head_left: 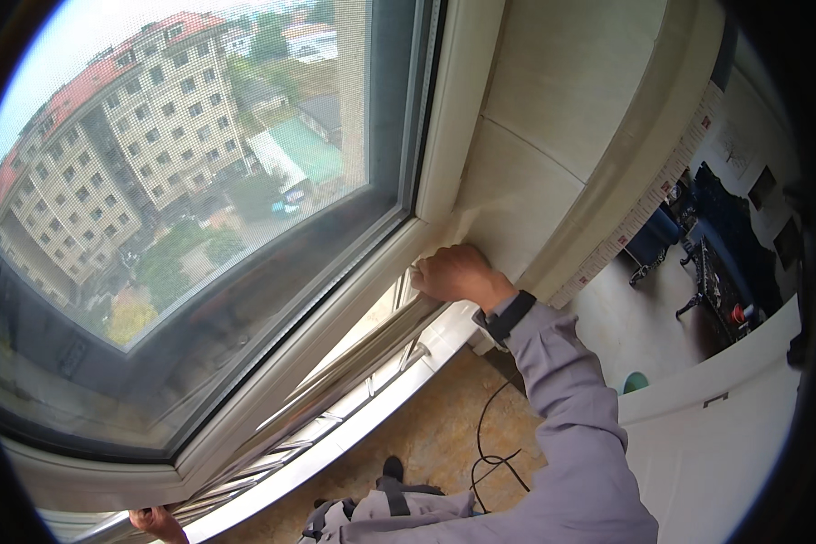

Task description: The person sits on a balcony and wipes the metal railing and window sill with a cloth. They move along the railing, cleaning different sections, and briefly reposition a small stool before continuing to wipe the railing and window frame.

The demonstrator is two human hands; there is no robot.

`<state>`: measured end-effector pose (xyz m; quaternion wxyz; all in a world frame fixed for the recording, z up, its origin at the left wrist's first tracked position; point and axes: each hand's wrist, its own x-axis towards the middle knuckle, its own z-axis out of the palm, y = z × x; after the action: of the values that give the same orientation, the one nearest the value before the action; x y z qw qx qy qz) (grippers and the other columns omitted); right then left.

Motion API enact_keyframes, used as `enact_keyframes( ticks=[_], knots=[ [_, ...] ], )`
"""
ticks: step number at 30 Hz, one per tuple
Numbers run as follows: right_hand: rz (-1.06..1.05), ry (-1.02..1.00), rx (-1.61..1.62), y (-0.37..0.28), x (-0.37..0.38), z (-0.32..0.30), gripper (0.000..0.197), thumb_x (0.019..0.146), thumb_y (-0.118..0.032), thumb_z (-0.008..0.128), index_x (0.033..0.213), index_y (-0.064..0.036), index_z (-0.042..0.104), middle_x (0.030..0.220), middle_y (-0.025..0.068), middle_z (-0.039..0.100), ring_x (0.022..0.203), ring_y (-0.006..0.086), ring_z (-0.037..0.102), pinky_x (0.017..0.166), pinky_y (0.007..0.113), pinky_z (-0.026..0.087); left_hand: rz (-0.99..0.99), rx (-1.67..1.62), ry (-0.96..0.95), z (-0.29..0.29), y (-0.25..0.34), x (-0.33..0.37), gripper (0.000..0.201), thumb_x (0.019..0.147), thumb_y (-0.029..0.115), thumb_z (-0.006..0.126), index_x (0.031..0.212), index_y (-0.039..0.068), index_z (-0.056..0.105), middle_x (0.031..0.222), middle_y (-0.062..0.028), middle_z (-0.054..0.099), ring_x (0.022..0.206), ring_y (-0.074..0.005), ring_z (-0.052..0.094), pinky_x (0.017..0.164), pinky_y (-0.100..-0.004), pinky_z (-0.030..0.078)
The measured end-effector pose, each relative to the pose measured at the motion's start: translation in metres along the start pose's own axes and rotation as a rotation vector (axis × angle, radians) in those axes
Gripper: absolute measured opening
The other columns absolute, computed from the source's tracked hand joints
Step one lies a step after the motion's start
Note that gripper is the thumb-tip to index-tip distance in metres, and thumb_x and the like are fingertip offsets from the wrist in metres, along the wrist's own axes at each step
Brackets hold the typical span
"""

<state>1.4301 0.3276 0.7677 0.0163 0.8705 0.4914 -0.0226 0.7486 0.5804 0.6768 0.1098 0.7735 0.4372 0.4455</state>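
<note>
My right hand (460, 274) is closed in a fist beside the lower right corner of the white window frame (313, 340), next to the tiled window reveal. Whatever its fingers hold is hidden behind them. Long pale metal bars (358, 367) run under the frame from near this hand down to the lower left. At that lower left end, my left hand (157, 523) shows only in part, fingers curled by the bars and the frame's underside. What it grips cannot be made out.
Through the screened glass stand a tall building (109, 154) with a red roof and trees. Below the white sill edge (335, 444), a black cable (480, 444) lies on the brown floor near my feet. To the right are a white door (716, 426), dark blue furniture (721, 263) and a green bowl (636, 382).
</note>
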Motion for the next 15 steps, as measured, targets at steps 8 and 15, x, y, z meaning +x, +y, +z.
enact_keyframes(
  ticks=[8, 15],
  knots=[
    [-0.062, -0.559, 0.067, 0.002, 0.050, -0.010, 0.051, 0.086, -0.045, 0.055, 0.113, -0.0067, 0.075, 0.116, 0.0202, 0.074, 0.103, 0.0349, 0.070, 0.092, 0.043, 0.051, 0.006, 0.047, -0.007, 0.000, 0.032, 0.004, 0.023, 0.100, 0.007, 0.062, 0.117, -0.008, 0.065, 0.105, -0.0196, 0.070, 0.093, -0.0308, 0.063, 0.091, -0.0410, 0.050],
    [0.029, -0.284, 0.129, -0.012, 0.025, -0.009, 0.046, 0.089, -0.045, 0.051, 0.101, -0.0090, 0.078, 0.108, 0.0186, 0.075, 0.101, 0.0376, 0.071, 0.089, 0.046, 0.053, 0.045, -0.011, 0.000, 0.004, 0.029, 0.004, 0.023, 0.101, 0.004, 0.060, 0.120, -0.007, 0.064, 0.108, -0.0186, 0.069, 0.095, -0.0294, 0.062, 0.093, -0.0402, 0.049]
  ],
)
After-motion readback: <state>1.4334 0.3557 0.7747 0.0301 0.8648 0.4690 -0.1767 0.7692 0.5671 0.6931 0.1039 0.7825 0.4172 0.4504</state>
